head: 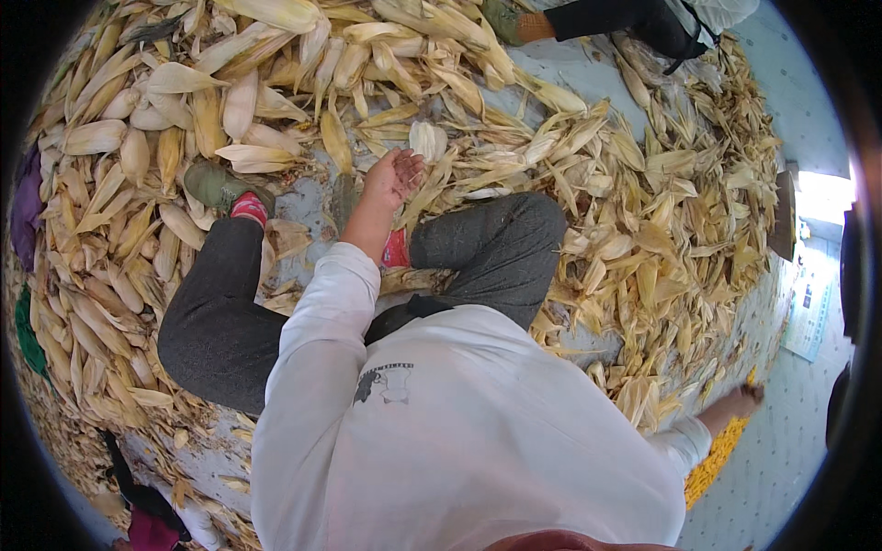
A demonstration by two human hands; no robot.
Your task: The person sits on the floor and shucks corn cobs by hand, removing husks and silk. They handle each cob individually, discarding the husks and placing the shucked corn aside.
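Observation:
My left hand [397,178] is over the floor between my bent legs, palm turned up and fingers loosely curled apart. Nothing shows in it. Just beyond its fingertips lies a pale corn husk [428,141]; whether they touch, I cannot tell. My right hand [746,399] is stretched far out to the right, beside a strip of yellow corn [720,451]. It is small and blurred, so its grip is unclear. Unhusked corn ears [238,107] are heaped ahead and to the left.
Loose dry husks [654,234] form a broad heap on the right. A co-worker's dark-trousered leg [599,21] reaches in at the top. Another person's maroon garment [151,530] shows at bottom left. Purple cloth [27,206] and green cloth [29,337] lie at the left edge.

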